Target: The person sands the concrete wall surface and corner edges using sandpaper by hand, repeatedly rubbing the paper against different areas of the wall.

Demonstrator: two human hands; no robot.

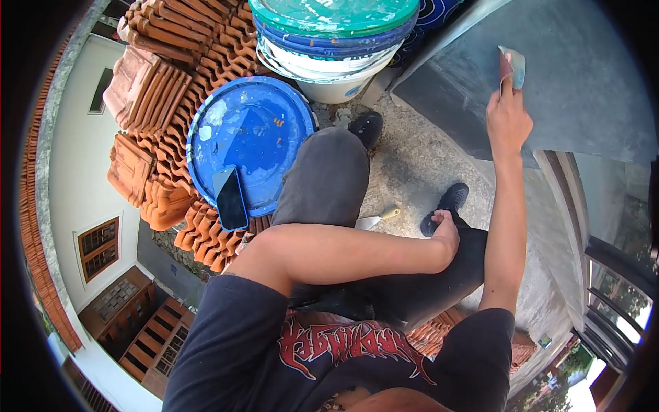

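My right hand [509, 123] is raised to the smooth grey wall [439, 96] at the upper right. Its fingers are closed on a small flat piece [516, 67], reddish-brown on one side and pale greenish-white on the other. I cannot tell its exact kind. My left forearm lies across my lap, and my left hand [446, 240] rests by my right knee with its fingers loosely bent and nothing visible in them. On the ground between my legs lies a putty knife [379, 218] with a pale yellow handle, apart from both hands.
A blue lid [250, 137] beside my left knee bears a phone [230, 198]. Beyond it stands a white bucket [329, 75] topped by a green lid [336, 15]. Stacked clay roof tiles [147, 89] fill the left side. My shoes are on the rough concrete ground [405, 151].
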